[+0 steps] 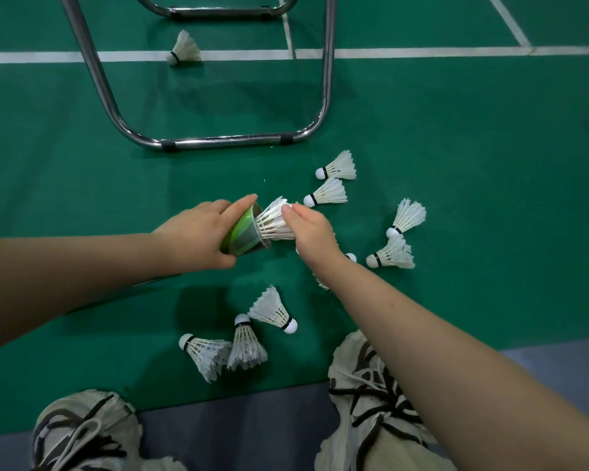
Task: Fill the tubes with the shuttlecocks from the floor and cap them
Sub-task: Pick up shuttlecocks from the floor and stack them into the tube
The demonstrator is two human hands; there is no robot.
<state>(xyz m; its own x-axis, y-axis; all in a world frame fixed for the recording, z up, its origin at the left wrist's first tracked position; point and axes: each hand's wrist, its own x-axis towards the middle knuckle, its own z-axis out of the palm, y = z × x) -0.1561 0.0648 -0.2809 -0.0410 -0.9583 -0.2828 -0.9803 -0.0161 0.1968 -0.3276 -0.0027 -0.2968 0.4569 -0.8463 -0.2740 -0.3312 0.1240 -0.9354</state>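
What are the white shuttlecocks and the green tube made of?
The shuttlecocks look like real feathers, matte white with thin quills showing, on a smooth rounded tip, maybe cork. The tube is probably cardboard with a shiny green printed wrap, though that is hard to tell.

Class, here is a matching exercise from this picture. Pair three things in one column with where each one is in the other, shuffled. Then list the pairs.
1 tube
2 half-inserted shuttlecock
3 farthest shuttlecock

a on the white line
b gripped by the left hand
c pinched by the right hand

Pairs: 1-b; 2-c; 3-a
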